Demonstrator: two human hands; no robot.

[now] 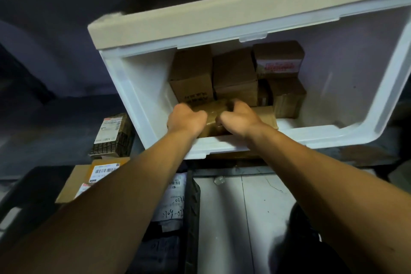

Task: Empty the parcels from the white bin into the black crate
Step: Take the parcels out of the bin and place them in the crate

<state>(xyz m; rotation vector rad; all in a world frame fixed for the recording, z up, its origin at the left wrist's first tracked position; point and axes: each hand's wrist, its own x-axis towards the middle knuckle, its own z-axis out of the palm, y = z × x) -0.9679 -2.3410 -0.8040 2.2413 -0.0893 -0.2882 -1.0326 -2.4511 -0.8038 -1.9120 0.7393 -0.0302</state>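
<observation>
Open room in white bin (142, 104) right of stacked parcels (235, 73), left side tighter.

Handwritten "104-02" on white mailer (172, 204), other labels illegible

The white bin (155, 100) runs off the right edge, so its far corner is cut off. Both forearms hide most of the black crate (192, 207) and the parcels inside it; only label scraps show. The fingers (231, 104) of the right hand (240, 120) and those of the left hand (185, 118) curl out of sight behind a taped brown parcel (213, 111). Print on the cartons (193, 78) behind is too blurred to read. A dark shape (298, 240) at lower right cannot be identified.
</observation>
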